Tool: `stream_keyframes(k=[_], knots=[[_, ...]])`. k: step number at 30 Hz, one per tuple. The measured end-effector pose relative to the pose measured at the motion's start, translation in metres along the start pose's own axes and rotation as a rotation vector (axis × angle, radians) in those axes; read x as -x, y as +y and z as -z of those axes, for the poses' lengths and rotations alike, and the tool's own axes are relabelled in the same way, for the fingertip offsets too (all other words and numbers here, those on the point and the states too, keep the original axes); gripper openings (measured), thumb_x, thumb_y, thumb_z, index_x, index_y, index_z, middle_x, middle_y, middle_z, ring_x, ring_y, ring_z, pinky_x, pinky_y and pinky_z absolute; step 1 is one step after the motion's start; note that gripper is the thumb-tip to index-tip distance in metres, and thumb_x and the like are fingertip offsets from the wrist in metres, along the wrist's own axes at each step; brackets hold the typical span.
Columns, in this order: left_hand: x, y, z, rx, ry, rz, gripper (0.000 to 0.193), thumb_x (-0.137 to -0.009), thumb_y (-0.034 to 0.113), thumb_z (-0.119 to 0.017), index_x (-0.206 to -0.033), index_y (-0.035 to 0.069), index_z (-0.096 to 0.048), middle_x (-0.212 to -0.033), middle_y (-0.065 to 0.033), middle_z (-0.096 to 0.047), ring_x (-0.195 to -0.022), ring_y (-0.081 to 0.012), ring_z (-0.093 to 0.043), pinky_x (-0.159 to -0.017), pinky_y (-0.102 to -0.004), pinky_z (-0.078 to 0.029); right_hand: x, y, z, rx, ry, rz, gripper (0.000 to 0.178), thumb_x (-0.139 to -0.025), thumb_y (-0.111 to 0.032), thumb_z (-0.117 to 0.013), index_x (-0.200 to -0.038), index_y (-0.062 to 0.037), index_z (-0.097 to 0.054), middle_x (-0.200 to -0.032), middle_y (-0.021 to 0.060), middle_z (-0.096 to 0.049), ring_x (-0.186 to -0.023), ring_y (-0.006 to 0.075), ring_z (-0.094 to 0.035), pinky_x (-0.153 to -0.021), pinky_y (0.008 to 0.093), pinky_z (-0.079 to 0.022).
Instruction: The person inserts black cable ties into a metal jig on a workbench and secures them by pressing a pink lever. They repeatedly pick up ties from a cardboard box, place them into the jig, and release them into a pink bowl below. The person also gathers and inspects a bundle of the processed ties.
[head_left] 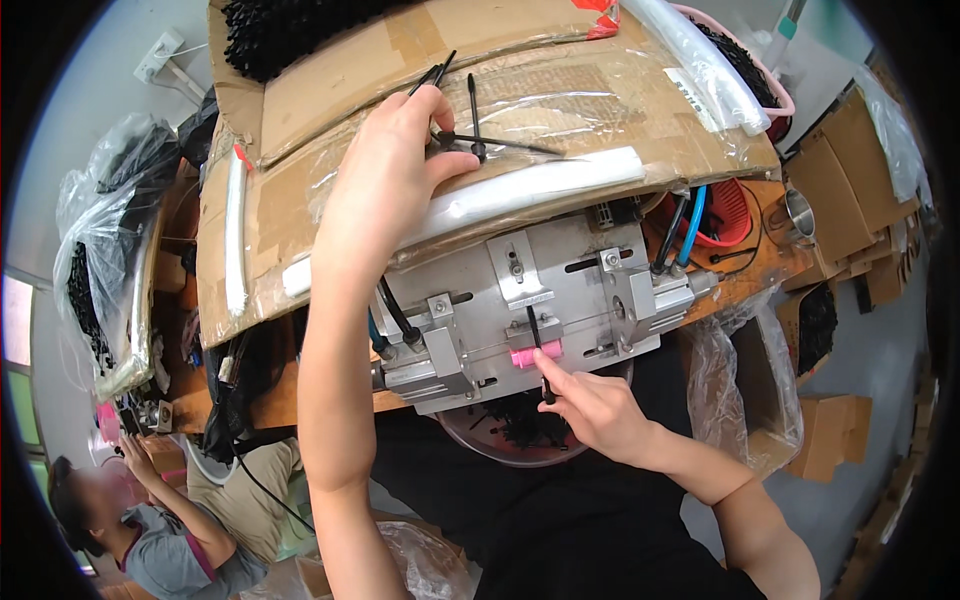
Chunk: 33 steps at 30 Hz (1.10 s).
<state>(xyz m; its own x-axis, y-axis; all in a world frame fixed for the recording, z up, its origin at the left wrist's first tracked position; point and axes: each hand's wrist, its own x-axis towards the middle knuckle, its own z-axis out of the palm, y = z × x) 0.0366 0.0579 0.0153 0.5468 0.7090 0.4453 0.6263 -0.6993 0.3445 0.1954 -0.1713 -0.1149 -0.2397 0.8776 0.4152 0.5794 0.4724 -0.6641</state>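
Observation:
My left hand (405, 140) is over a cardboard flap, its fingers curled around the end of a thin black plastic rod (510, 145). Beside its fingertips another black rod (473, 105) lies with its thick end toward me, and more rod ends poke out past the knuckles. My right hand (595, 410) closes on a second black plastic rod (534, 325) at the metal fixture (480, 345). That rod lies across a pink block (524, 356) in the fixture's middle, and my index fingertip presses near the block.
A large cardboard box (570, 90) with black parts stands behind the fixture. Below its front edge sits a clear basin (490, 440) of black pieces. At right are a red basket (725, 215) and blue hose (692, 225). Another person (170, 530) works at lower left.

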Motion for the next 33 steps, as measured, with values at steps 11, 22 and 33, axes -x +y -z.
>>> stream_keyframes(k=[11, 22, 33], knots=[[0.043, -0.004, 0.032, 0.143, -0.011, -0.012, 0.019, -0.079, 0.001, -0.069, -0.097, 0.001, -0.062, -0.082, -0.0082, -0.057, -0.070, -0.0190, -0.054, -0.067, -0.0297, -0.047, -0.068, -0.036, 0.080, 0.313, 0.009, 0.167, 0.054, -0.078, -0.016, -0.077, -0.127, -0.0047, -0.059, -0.072, 0.0043, -0.054, -0.054, 0.0162, -0.056, -0.047, 0.0309, -0.045], [0.175, 0.099, -0.016, 0.137, 0.084, 0.119, 0.079, -0.067, -0.014, -0.073, -0.140, -0.001, -0.046, -0.094, -0.0132, -0.059, -0.086, -0.0279, -0.055, -0.076, -0.0372, -0.047, -0.246, -0.006, 0.073, 0.685, -0.012, 0.155, 0.006, -0.076, -0.004, -0.065, -0.078, -0.0009, -0.070, -0.081, 0.0196, -0.069, -0.077, 0.0352, -0.069, -0.065, 0.0424, -0.054], [0.197, 0.123, -0.076, -0.064, -0.164, 0.122, 0.071, -0.074, -0.006, -0.058, -0.140, -0.014, -0.035, -0.095, -0.0117, -0.051, -0.087, -0.0237, -0.052, -0.081, -0.0313, -0.047, -0.111, -0.060, 0.117, -0.315, 0.368, -0.211, 0.021, -0.082, 0.009, -0.061, -0.102, 0.0026, -0.062, -0.096, 0.0138, -0.071, -0.075, 0.0104, -0.065, -0.048, 0.0162, -0.044]])
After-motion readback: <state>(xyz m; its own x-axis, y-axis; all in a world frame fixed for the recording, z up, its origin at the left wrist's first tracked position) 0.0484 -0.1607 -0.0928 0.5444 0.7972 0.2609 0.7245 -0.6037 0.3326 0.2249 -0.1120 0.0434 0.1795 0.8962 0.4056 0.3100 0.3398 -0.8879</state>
